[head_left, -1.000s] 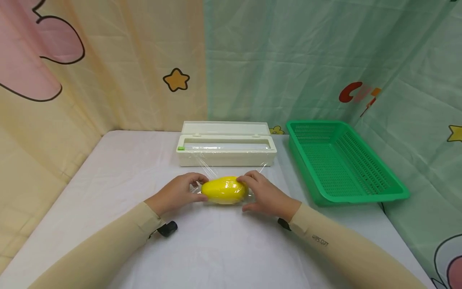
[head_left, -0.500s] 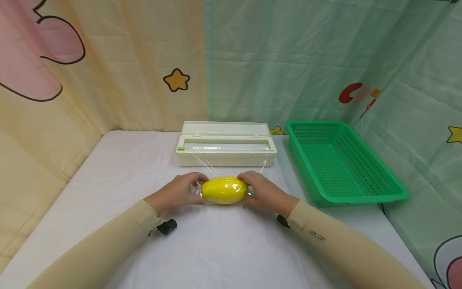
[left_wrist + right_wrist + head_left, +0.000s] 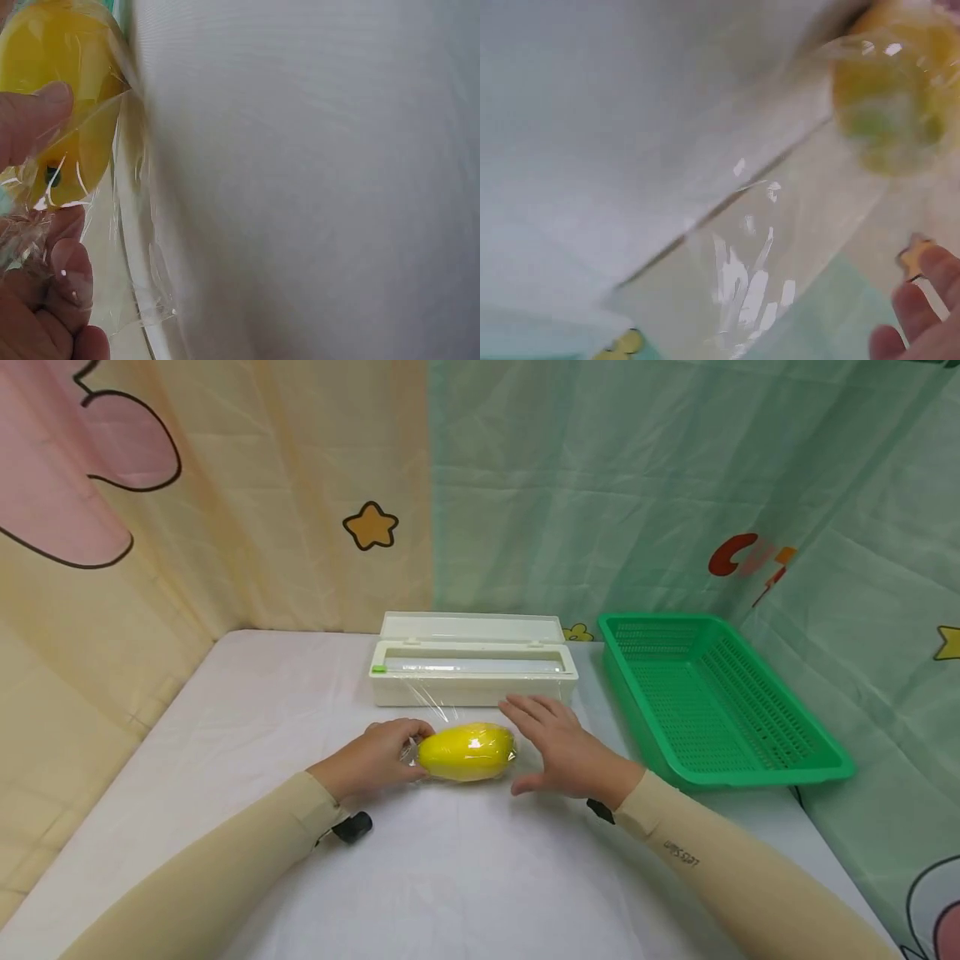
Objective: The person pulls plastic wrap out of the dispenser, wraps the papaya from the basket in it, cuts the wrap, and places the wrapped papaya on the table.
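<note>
A smooth yellow mango-like fruit (image 3: 467, 752), wrapped in clear cling film, lies sideways on the white-covered table. My left hand (image 3: 375, 758) grips its left end; in the left wrist view the thumb (image 3: 37, 116) lies on the fruit, near a small dark green spot, and curled fingers touch bunched film. Spread fingers mark my right hand (image 3: 566, 750), which is apart from the fruit's right end. Loose film (image 3: 746, 292) hangs between that hand and the fruit in the right wrist view. Behind the fruit stands a white cling film dispenser (image 3: 472, 689), lid raised, film stretching from it towards the fruit.
A green plastic basket (image 3: 750, 772) with perforated sides sits at the table's right. The white tablecloth (image 3: 442, 877) reaches back to patterned curtains (image 3: 510, 485). A green slider (image 3: 378, 669) is at the dispenser's left end.
My right hand has let go of the fruit's right end, moved right and spread its fingers. My left hand stays at the left end.
</note>
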Tool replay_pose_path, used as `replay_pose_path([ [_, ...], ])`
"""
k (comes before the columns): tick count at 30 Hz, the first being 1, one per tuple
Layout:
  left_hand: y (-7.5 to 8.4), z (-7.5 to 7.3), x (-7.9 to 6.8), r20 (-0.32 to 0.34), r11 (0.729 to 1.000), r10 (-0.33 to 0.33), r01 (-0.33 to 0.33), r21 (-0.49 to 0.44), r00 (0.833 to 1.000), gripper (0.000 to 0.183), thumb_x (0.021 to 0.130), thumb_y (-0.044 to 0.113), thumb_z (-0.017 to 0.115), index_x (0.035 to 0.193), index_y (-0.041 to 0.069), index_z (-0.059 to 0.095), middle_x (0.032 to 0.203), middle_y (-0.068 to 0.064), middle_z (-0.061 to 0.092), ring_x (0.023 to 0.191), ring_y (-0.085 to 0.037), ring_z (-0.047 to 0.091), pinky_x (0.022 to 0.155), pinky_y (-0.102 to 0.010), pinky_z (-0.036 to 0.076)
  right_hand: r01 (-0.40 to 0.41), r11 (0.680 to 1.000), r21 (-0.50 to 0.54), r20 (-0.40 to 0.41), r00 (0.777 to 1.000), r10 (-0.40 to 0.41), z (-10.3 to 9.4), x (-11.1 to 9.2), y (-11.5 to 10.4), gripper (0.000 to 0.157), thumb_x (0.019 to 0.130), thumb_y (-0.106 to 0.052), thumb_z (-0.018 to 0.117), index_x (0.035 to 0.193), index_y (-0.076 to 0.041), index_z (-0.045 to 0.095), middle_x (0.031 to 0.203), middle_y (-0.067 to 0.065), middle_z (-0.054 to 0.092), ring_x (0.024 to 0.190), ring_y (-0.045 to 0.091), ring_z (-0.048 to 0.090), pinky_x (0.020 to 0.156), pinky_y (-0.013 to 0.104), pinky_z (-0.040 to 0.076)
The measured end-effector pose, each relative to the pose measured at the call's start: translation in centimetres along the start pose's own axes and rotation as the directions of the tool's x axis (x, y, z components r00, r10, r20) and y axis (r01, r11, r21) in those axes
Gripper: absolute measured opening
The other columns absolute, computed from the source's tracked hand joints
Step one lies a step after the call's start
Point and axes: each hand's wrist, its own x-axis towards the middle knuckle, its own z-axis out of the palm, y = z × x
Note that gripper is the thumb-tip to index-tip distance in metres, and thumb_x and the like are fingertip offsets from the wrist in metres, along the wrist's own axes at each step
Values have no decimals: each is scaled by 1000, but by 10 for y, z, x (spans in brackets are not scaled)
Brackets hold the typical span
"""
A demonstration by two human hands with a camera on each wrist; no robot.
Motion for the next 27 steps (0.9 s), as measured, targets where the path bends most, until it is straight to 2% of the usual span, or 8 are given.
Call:
replay_pose_path([
  [3,1,-1,-1,3,1000,-9,9,-3,1000,47,89,22,85,131,21,64,125,10,68,110,-18,60,103,-45,49,67,994,-89,13,998,-66,2,-2,-6,114,78,-51,91,166,-11,31,172,8,34,152,37,35,126,58,30],
  [5,1,-2,-1,4,1000,-21,21,-8,1000,47,89,23,85,131,22,64,125,10,68,110,-18,59,104,-45,49,79,993,-92,43,996,-75,6,0,-8,112,81,-50,89,165,-6,31,170,11,38,150,36,40,126,54,34],
  [10,3,-2,1,14,1000,-11,11,-16,1000,47,90,23,85,132,20,64,125,9,68,108,-18,59,102,-43,49,-11,999,-32,80,997,14,16,12,-4,105,83,-39,91,162,-1,34,163,12,47,146,33,49,124,48,38],
  [14,2,-2,1,9,1000,3,-3,-2,1000,50,90,24,85,135,18,64,128,7,68,111,-18,61,104,-44,49,-61,998,-2,86,994,61,19,20,0,94,85,-32,90,160,-4,40,160,9,52,143,31,52,123,47,40],
  [21,-6,-10,-1,0,1000,21,-21,11,1000,65,87,38,87,143,16,61,142,0,66,133,-27,58,119,-60,33,-103,994,22,79,992,100,20,27,2,79,87,-23,88,154,-8,48,152,6,60,136,29,57,120,46,44],
  [24,-9,-15,-4,-47,1000,3,-4,-9,999,65,87,39,86,142,16,62,146,-4,61,137,-32,55,119,-62,31,-111,994,19,80,991,109,20,27,3,79,87,-23,88,154,-9,49,151,5,61,135,29,57,119,45,45],
  [27,-3,-17,-7,-168,999,16,-11,34,986,61,87,38,86,139,15,64,147,-9,57,139,-36,50,116,-62,28,-106,994,14,82,991,104,20,27,5,79,87,-23,88,154,-9,49,151,5,61,135,29,57,119,45,44],
])
